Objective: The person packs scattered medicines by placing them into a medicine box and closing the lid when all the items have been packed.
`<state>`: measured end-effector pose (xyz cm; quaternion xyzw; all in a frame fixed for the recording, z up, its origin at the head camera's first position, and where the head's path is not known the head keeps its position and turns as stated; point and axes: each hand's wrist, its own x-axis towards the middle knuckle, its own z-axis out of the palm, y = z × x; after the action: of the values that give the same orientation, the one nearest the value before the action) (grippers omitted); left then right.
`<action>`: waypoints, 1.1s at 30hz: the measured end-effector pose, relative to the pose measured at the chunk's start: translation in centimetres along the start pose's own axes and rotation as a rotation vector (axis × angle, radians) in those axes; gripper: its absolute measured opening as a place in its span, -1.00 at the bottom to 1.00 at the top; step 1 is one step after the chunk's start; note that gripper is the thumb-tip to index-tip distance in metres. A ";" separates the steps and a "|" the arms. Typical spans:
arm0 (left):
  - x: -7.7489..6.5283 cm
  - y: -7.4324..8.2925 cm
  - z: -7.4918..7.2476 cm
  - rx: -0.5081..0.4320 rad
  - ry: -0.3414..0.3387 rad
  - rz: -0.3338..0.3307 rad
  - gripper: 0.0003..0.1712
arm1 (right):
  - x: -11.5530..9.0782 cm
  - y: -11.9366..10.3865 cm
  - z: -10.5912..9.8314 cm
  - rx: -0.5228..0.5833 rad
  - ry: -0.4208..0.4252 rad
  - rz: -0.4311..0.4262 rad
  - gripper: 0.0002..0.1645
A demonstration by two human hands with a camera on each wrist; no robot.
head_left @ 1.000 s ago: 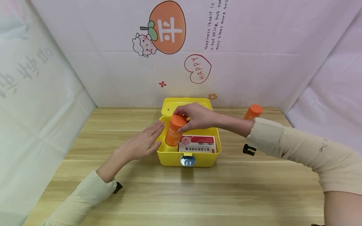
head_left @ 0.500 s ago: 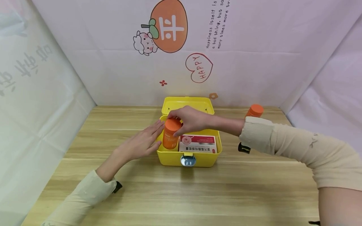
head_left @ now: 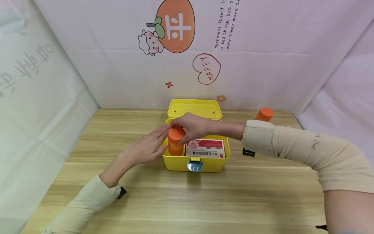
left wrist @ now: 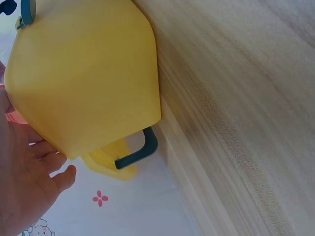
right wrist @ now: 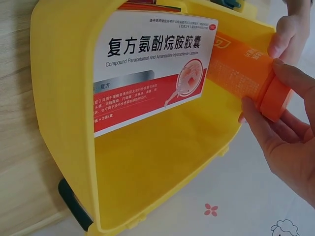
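Note:
My right hand (head_left: 195, 126) pinches an orange pill bottle (head_left: 176, 147) near its cap, the bottle standing inside the left part of an open yellow box (head_left: 213, 165). Beside the bottle in the box is a red-and-white medicine carton (right wrist: 152, 64) of capsules, its printed face showing in the right wrist view. My left hand (head_left: 148, 146) lies with straight fingers along the box's left rim, fingertips close to the bottle. In the left wrist view the box's yellow side wall (left wrist: 88, 78) fills much of the frame, the left hand (left wrist: 34, 172) at its edge.
Another orange bottle (head_left: 265, 114) stands at the back right of the wooden table (head_left: 187, 201), partly behind the right sleeve. The box's lid (head_left: 194, 108) leans back toward the printed white wall (head_left: 117, 78). A clear latch (head_left: 194, 165) hangs at the box's front.
The right hand has lowered the orange bottle deeper into the box and moved slightly left, making it more upright. The left hand has stayed at the rim.

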<state>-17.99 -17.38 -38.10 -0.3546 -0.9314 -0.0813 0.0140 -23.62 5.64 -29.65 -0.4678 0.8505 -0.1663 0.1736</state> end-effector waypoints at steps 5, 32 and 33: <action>0.0 0.0 0.0 0.001 -0.012 -0.011 -0.23 | 0.3 0.1 0.4 0.008 -0.035 0.009 -0.25; -0.1 0.0 0.2 -0.026 -0.004 -0.020 -0.23 | 1.9 0.6 3.2 -0.064 -0.088 -0.009 -0.31; -0.1 0.0 0.2 -0.026 -0.003 -0.018 -0.24 | 2.0 0.6 3.3 -0.071 -0.088 -0.007 -0.31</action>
<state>-17.88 -17.46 -38.31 -0.3464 -0.9334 -0.0931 0.0071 -23.53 3.85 -33.12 -0.4833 0.8459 -0.1161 0.1935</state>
